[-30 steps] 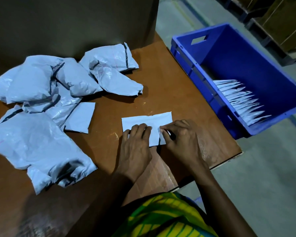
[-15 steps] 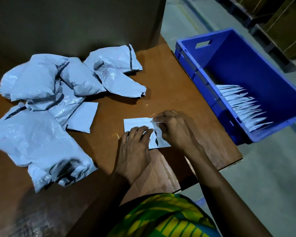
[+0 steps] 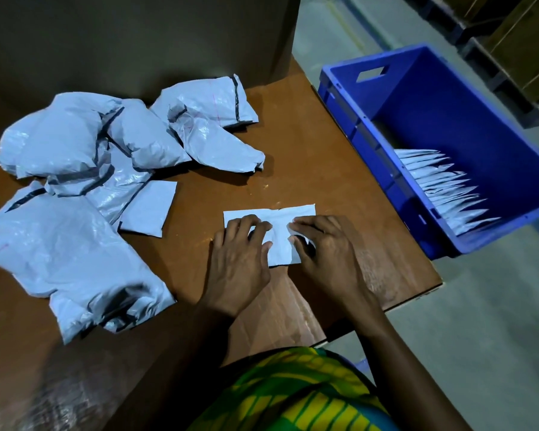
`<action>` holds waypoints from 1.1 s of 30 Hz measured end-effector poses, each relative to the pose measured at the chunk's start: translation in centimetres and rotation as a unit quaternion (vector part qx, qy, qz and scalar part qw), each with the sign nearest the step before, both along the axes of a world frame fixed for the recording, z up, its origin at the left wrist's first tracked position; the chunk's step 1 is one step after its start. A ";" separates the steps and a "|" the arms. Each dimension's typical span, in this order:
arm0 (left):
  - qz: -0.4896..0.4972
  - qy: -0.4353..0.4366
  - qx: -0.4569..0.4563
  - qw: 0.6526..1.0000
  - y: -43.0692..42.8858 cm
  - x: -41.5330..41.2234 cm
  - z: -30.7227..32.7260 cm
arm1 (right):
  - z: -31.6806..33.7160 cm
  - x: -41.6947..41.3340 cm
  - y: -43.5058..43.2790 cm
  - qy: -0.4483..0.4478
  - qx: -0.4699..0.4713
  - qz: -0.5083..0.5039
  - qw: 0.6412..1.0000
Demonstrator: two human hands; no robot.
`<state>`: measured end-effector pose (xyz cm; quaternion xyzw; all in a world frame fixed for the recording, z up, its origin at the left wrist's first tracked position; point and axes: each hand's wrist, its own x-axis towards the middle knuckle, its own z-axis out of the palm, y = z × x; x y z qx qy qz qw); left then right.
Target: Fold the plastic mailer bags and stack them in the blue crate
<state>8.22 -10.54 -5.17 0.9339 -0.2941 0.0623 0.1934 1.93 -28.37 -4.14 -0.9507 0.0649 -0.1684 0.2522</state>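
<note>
The job looks well under way but far from done. A row of folded bags [image 3: 442, 188] stands on edge in the blue crate [image 3: 448, 119] at the right of the frame. At centre, on the surface [image 3: 324, 150], a half-folded mailer [image 3: 279, 244] lies under both hands. The left hand [image 3: 240, 259] presses it flat and the right hand [image 3: 327, 253] pinches a flap. A small folded piece [image 3: 148, 209] waits to their left (not yet crated). A crumpled pile of unfolded mailers [image 3: 75, 181] fills the left of the frame.
</note>
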 end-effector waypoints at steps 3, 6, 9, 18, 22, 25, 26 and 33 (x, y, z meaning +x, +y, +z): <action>-0.006 -0.010 0.013 1.000 0.0 0.0 0.0 | 0.6 -0.8 0.8 -0.043 -0.002 -0.007 0.999; 0.001 -0.015 -0.002 1.000 0.2 -0.2 0.0 | 0.3 -1.3 1.4 -0.048 -0.006 0.013 0.999; -0.005 -0.023 -0.064 0.998 0.8 -1.2 0.5 | -0.5 -2.0 1.8 -0.036 0.011 0.004 0.999; -0.020 0.001 -0.071 0.997 1.8 -1.8 -1.1 | 0.2 2.1 0.5 -0.032 -0.012 0.031 0.999; -0.014 0.025 -0.068 0.997 1.9 -1.6 -1.4 | -0.6 3.7 0.7 -0.006 -0.036 0.045 0.998; -0.008 0.017 -0.068 0.997 1.9 -1.9 -1.5 | -1.8 2.1 1.6 0.004 -0.069 0.047 0.996; -0.008 0.010 -0.072 0.997 1.8 -1.9 -1.5 | -2.1 1.5 1.9 0.013 -0.080 0.051 0.995; -0.016 -0.025 -0.088 0.996 2.0 -1.8 -2.8 | -2.6 1.3 2.6 0.066 -0.115 0.023 0.991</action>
